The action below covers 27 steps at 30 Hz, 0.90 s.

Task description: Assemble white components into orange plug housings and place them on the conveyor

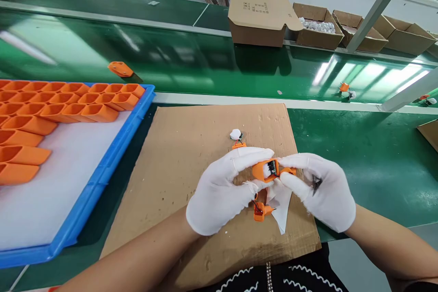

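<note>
My left hand [227,189], in a white glove, is closed around an orange plastic housing [260,171] with white and black parts visible in its open end. From the right, my gloved right hand [318,187] pinches a small orange piece [288,171] against that end. Below the hands, a small orange part with wires [260,211] lies on the cardboard sheet [191,146], beside a piece of white cloth or paper [282,205]. Just beyond my left fingers is a white round part [236,134], wired to another orange piece [239,145].
On the left, a blue tray [102,182] holds rows of hollow orange housings [61,112]. One orange piece [120,69] lies behind it. Cardboard boxes [258,32] line the back shelf, and a slanted metal post [379,9] stands at right. Small wired parts [345,89] lie near it.
</note>
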Each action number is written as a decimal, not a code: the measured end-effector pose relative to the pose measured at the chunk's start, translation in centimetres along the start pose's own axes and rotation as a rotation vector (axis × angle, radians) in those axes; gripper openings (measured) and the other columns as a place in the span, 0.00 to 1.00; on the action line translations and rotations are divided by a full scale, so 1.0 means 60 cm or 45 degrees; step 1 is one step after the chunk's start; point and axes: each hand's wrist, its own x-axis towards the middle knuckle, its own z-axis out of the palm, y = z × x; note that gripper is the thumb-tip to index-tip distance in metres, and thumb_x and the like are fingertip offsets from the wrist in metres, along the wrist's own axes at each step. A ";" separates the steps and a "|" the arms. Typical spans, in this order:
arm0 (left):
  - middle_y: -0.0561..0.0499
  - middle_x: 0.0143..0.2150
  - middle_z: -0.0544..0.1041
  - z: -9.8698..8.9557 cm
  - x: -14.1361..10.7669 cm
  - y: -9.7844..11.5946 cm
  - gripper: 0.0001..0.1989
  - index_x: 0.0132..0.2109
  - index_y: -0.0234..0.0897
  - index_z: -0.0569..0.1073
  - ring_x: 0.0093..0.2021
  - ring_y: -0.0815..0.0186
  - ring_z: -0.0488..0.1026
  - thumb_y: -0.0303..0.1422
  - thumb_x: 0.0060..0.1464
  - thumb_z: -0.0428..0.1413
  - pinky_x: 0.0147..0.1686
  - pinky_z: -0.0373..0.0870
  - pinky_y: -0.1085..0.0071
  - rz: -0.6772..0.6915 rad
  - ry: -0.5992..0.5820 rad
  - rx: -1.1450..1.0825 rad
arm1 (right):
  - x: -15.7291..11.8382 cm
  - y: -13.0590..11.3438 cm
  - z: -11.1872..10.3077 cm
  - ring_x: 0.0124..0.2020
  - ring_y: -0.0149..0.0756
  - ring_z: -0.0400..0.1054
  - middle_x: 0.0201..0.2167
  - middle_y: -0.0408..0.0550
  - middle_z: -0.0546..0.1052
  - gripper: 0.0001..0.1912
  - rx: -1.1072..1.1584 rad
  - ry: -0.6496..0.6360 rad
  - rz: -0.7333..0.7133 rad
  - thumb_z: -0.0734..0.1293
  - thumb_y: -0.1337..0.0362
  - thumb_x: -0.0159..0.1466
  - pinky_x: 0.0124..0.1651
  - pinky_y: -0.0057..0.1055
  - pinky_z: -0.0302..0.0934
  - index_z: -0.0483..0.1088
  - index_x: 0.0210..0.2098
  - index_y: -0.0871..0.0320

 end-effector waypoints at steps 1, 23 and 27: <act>0.49 0.51 0.81 0.000 -0.001 0.001 0.22 0.52 0.46 0.79 0.50 0.60 0.79 0.21 0.53 0.59 0.52 0.79 0.62 0.048 0.004 0.061 | -0.002 0.000 0.005 0.25 0.29 0.70 0.30 0.43 0.80 0.04 -0.030 0.010 -0.047 0.69 0.67 0.64 0.28 0.27 0.66 0.77 0.37 0.55; 0.52 0.47 0.83 0.010 -0.008 0.005 0.26 0.53 0.43 0.78 0.43 0.63 0.81 0.18 0.50 0.55 0.45 0.82 0.67 0.118 0.009 0.382 | 0.002 0.008 0.006 0.20 0.25 0.56 0.22 0.38 0.69 0.10 -0.028 -0.147 0.177 0.69 0.61 0.62 0.24 0.25 0.54 0.65 0.27 0.56; 0.52 0.51 0.82 0.005 -0.004 0.006 0.28 0.55 0.48 0.77 0.52 0.59 0.79 0.17 0.52 0.56 0.52 0.80 0.62 0.225 -0.006 0.242 | 0.014 0.017 -0.005 0.22 0.25 0.63 0.37 0.45 0.79 0.13 0.322 -0.265 0.256 0.72 0.56 0.63 0.26 0.26 0.63 0.72 0.42 0.57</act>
